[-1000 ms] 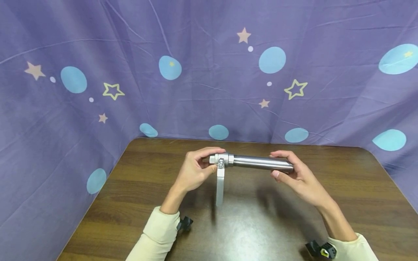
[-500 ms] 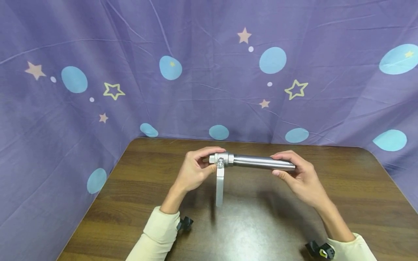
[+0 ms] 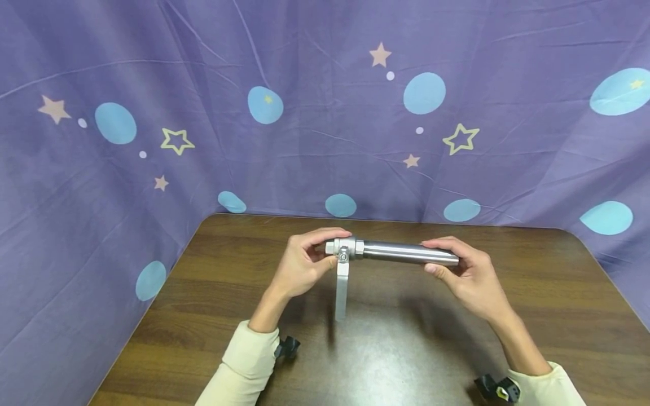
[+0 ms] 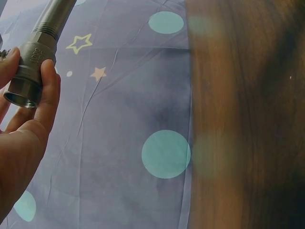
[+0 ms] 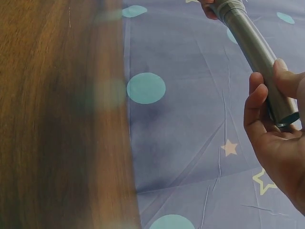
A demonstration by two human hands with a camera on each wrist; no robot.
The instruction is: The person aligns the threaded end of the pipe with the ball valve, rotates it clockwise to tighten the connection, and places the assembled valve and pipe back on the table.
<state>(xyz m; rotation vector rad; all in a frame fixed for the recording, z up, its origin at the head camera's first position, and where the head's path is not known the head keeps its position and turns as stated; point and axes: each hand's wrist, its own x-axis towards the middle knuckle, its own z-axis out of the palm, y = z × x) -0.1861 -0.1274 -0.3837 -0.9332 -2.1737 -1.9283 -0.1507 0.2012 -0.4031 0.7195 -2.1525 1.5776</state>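
A silvery ball valve (image 3: 345,248) is held above the table, with its flat lever handle (image 3: 342,290) pointing toward me. My left hand (image 3: 303,268) grips the valve body between thumb and fingers; in the left wrist view the valve's open round end (image 4: 23,95) faces the camera. A straight steel pipe (image 3: 396,252) runs rightward from the valve, and some thread (image 4: 46,29) shows where they join. Around the pipe's right end my right hand (image 3: 472,279) curls its thumb and fingers. The pipe's hollow end (image 5: 288,119) shows in the right wrist view.
Below the hands lies a brown wooden table (image 3: 218,316) with rounded far corners. A purple curtain (image 3: 304,141) with stars and blue spots hangs along its far and left sides. Black camera mounts (image 3: 288,348) sit at both wrists.
My right hand has shifted slightly and its fingertips have come closer onto the pipe, whose right end reaches a little further right. My left hand and the valve look unmoved.
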